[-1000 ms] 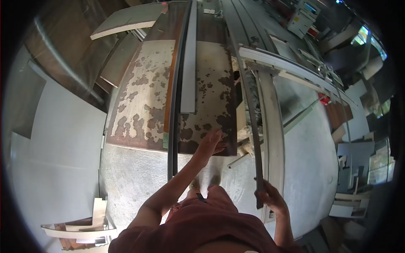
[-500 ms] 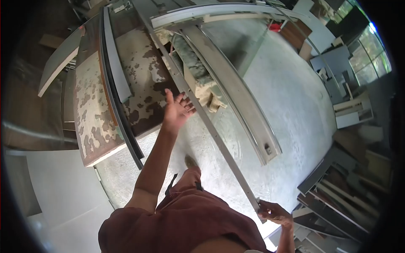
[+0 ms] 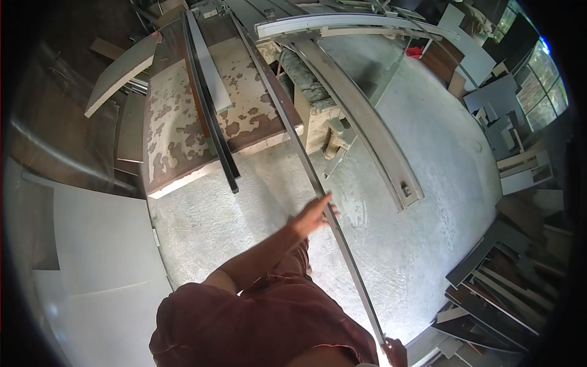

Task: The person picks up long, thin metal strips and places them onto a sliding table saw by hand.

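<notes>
A long, narrow grey metal bar (image 3: 298, 142) slants from the far workbench down toward my body. My left hand (image 3: 313, 216) is closed round its middle section, with the thumb on the upper side and fingertips showing past the far edge. Close to my right side, my right hand (image 3: 395, 353) grips the near end of the same bar; part of this hand is cut off by the frame's lower edge. The bar's far part passes over the corner of a worn workbench top (image 3: 174, 116) with peeling, blotchy paint.
A dark rail (image 3: 211, 116) and a pale strip (image 3: 208, 64) lie on the workbench, the rail jutting past its front edge. Right of the bar, a wide metal channel (image 3: 367, 125) sticks out over the concrete floor (image 3: 440, 165). Stacked board offcuts (image 3: 501, 287) stand at right, a white panel (image 3: 101, 238) at left.
My left hand has come back toward my body and closed round the bar. My right hand has drawn its end lower, and the workbench appears farther away.
</notes>
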Demonstrator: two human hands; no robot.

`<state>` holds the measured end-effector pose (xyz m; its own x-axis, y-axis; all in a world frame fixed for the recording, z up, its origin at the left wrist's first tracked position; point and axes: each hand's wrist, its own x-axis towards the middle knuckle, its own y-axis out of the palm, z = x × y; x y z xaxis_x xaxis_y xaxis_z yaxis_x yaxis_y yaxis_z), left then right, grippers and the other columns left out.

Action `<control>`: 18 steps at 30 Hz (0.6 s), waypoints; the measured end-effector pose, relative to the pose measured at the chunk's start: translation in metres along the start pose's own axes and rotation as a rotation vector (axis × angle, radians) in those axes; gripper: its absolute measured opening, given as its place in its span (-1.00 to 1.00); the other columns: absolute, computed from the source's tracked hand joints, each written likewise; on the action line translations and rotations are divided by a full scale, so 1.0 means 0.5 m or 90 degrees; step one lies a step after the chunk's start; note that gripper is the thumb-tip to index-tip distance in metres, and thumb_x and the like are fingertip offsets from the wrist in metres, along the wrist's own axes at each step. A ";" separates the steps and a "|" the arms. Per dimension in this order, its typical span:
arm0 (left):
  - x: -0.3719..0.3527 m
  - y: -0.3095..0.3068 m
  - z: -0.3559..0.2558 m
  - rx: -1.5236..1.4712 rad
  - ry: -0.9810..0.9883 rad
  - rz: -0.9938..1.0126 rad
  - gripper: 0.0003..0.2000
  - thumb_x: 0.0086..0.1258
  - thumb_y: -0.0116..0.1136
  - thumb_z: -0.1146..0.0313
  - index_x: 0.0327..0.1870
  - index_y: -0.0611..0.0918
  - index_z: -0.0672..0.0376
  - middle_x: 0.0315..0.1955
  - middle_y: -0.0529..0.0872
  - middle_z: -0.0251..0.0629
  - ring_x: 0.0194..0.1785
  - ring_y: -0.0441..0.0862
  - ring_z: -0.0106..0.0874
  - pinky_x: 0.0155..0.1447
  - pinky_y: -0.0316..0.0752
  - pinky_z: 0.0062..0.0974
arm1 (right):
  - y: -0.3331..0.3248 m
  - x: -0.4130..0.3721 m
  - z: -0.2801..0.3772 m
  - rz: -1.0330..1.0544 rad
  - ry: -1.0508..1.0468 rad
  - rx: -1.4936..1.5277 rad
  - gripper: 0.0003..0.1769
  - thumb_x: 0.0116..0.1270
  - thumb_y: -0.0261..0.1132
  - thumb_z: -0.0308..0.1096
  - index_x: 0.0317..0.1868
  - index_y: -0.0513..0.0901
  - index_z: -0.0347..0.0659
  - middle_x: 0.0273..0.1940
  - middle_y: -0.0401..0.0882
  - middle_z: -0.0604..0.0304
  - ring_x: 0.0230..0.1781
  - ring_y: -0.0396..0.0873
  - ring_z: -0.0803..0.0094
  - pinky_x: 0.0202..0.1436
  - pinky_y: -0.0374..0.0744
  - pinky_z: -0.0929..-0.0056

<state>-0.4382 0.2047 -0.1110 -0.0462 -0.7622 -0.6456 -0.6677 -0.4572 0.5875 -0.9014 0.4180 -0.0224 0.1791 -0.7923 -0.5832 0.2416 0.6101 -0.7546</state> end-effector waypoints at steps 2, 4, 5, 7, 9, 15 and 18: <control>-0.051 0.018 0.078 -0.013 -0.050 0.015 -0.56 0.31 0.04 0.10 0.07 0.32 0.18 -0.12 0.45 -0.18 -0.01 0.51 -0.27 0.10 0.34 -0.06 | 0.066 -0.059 -0.079 -0.043 0.022 -0.038 -0.74 0.25 0.15 -0.25 -0.04 0.54 -0.02 -0.30 0.53 0.11 -0.30 0.52 0.21 -0.23 0.49 0.25; -0.103 0.033 0.138 0.011 -0.113 0.057 -0.62 0.28 0.08 0.08 -0.05 0.35 0.12 -0.16 0.48 -0.22 -0.03 0.52 -0.28 0.13 0.31 -0.04 | 0.110 -0.091 -0.141 -0.064 0.021 -0.065 -0.73 0.26 0.14 -0.27 -0.03 0.53 -0.05 -0.27 0.54 0.10 -0.29 0.51 0.20 -0.22 0.48 0.25; -0.128 0.037 0.168 0.008 -0.116 0.087 -0.65 0.28 0.08 0.07 -0.10 0.36 0.10 -0.19 0.49 -0.24 -0.03 0.52 -0.28 0.14 0.28 0.00 | 0.123 -0.102 -0.159 -0.066 0.022 -0.063 -0.73 0.26 0.13 -0.27 -0.03 0.53 -0.05 -0.27 0.54 0.10 -0.28 0.51 0.20 -0.21 0.48 0.25; -0.157 0.039 0.220 0.013 -0.168 0.133 -0.58 0.26 0.08 0.02 -0.04 0.36 0.14 -0.13 0.49 -0.23 0.02 0.49 -0.28 0.18 0.24 -0.01 | 0.142 -0.121 -0.186 -0.071 0.028 -0.059 -0.73 0.27 0.12 -0.28 -0.03 0.53 -0.06 -0.25 0.54 0.10 -0.27 0.51 0.19 -0.20 0.47 0.24; -0.188 0.047 0.254 0.040 -0.204 0.160 -0.50 0.27 0.06 0.00 0.04 0.32 0.18 -0.05 0.44 -0.19 0.14 0.37 -0.28 0.21 0.22 -0.04 | 0.162 -0.136 -0.207 -0.073 0.034 -0.053 -0.73 0.27 0.12 -0.28 -0.02 0.53 -0.07 -0.24 0.54 0.09 -0.26 0.50 0.19 -0.18 0.47 0.24; -0.258 0.061 0.261 0.044 -0.226 0.187 -0.43 0.25 0.09 -0.01 0.10 0.24 0.20 0.09 0.32 -0.14 0.26 0.20 -0.25 0.27 0.18 -0.09 | 0.204 -0.170 -0.251 -0.077 0.054 -0.036 -0.72 0.28 0.09 -0.30 -0.02 0.52 -0.09 -0.21 0.54 0.09 -0.22 0.49 0.18 -0.14 0.45 0.23; -0.265 0.052 0.237 0.052 -0.192 0.150 -0.47 0.25 0.10 0.01 0.08 0.28 0.17 0.07 0.36 -0.17 0.22 0.27 -0.29 0.25 0.24 -0.16 | 0.205 -0.155 -0.265 -0.080 0.051 -0.034 -0.72 0.29 0.08 -0.31 -0.01 0.52 -0.10 -0.19 0.54 0.08 -0.20 0.49 0.17 -0.11 0.44 0.23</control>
<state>-0.5376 0.3480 -0.0680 -0.4135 -0.6682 -0.6185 -0.6688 -0.2380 0.7043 -1.0170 0.5426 -0.0943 0.0734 -0.8610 -0.5033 0.2059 0.5069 -0.8371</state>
